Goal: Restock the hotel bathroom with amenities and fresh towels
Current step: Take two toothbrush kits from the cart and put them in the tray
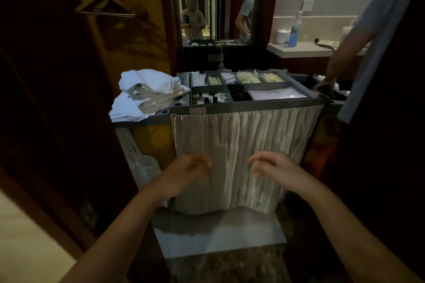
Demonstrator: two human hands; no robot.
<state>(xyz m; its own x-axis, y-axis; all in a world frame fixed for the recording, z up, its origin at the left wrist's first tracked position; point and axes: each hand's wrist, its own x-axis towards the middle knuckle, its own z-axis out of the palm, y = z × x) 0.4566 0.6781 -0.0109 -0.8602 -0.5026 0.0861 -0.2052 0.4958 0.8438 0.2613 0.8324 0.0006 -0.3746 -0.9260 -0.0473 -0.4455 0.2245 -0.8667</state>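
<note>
A grey housekeeping cart [250, 107] stands in front of me, its top tray split into compartments. The compartments hold small black bottles [239, 92], white caps, pale green sachets [247, 77] and white packets. A pale pleated curtain [243, 140] hangs over the cart's front. Crumpled white towels [147, 92] lie heaped on the cart's left end. My left hand [186, 171] and my right hand [273, 165] hover in front of the curtain, fingers loosely curled, holding nothing. I cannot tell if the fingertips touch the cloth.
Another person in a light blue shirt [377, 37] stands at the right, one hand on the cart's far corner. Behind are a bathroom counter [305, 49] with a blue pump bottle [293, 32], a mirror [213, 2], and a dark wardrobe with a hanger [103, 4] on the left.
</note>
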